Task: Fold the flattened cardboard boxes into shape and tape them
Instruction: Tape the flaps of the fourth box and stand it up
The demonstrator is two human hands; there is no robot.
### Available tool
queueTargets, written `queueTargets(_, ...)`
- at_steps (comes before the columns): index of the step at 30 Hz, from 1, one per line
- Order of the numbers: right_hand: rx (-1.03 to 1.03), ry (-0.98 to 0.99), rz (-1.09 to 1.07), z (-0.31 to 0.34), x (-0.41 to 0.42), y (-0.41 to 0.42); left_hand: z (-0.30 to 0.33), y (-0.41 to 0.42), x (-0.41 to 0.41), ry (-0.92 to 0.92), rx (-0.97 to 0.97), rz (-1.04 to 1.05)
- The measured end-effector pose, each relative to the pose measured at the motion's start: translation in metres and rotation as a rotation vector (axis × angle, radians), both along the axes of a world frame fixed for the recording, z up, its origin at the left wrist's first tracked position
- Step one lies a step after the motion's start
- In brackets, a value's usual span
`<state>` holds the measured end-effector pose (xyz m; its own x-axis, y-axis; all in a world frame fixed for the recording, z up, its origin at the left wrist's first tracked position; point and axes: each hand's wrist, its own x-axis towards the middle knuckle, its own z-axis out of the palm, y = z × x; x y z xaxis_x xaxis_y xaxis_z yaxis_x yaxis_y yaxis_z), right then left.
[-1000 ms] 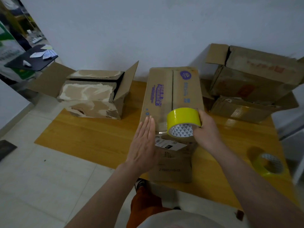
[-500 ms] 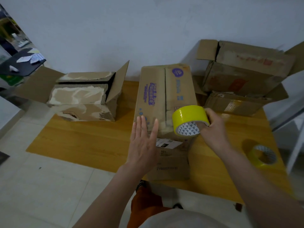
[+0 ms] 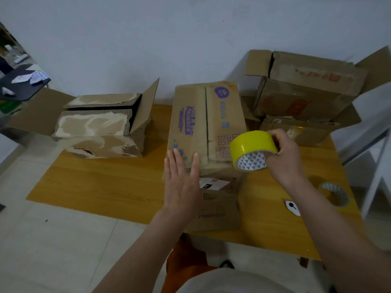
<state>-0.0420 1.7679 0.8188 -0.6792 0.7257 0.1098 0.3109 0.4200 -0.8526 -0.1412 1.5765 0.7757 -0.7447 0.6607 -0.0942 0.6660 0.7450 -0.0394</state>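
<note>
Head view: I look down over a wooden table set against a pale wall, both forearms reaching in from below.
Box in hand: centre box with purple print stands at mid-table, top flaps folded shut, centre seam bare of tape as far as I can see.
Left hand: released, fingers straight and together, palm over the near left flap; I cannot tell for certain whether it presses or hovers just above.
Right hand: grasping the yellow tape roll, fingers curled over its far side, roll raised just beside the box's near right corner.
Tape end: not visible; I judge it not yet peeled.
Other boxes: torn open box at left, flaps up; stacked boxes at right rear.
Spare stock: second tape roll lies flat near the table's right edge, with a small white tag near it.
Step, as I judge it: seam taping about to begin.
Risk one: flaps may spring apart if the left hand lifts before tape lands, leaving a gap.
Risk two: a strip started off the seam line would run crooked and catch one flap only.
Risk three: pulling tape one-handed may drag the light box toward the near edge.
</note>
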Motion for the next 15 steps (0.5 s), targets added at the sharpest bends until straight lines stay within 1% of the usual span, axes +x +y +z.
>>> queueTargets(1,-0.038,0.019,-0.016,-0.003,0.000,0.000,0.000,0.006,0.003,-0.003,0.009,-0.003)
queueTargets(4,-0.117,0.072,-0.054,-0.012,0.001,-0.003,-0.003,0.023,0.011,0.005,0.119,-0.104)
queueTargets(5,-0.136,0.100,-0.060,-0.014,0.000,-0.005,-0.004,0.026,0.011,-0.004,0.119,-0.120)
queueTargets(8,-0.152,0.148,-0.049,-0.017,-0.002,-0.009,0.002,0.028,0.011,-0.061,0.000,-0.111)
queueTargets(11,-0.106,0.123,-0.034,-0.016,-0.002,-0.005,0.007,0.030,0.012,-0.068,-0.027,-0.112)
queueTargets(15,0.026,0.054,-0.023,-0.010,0.005,0.007,-0.002,0.031,0.010,-0.032,0.013,-0.091)
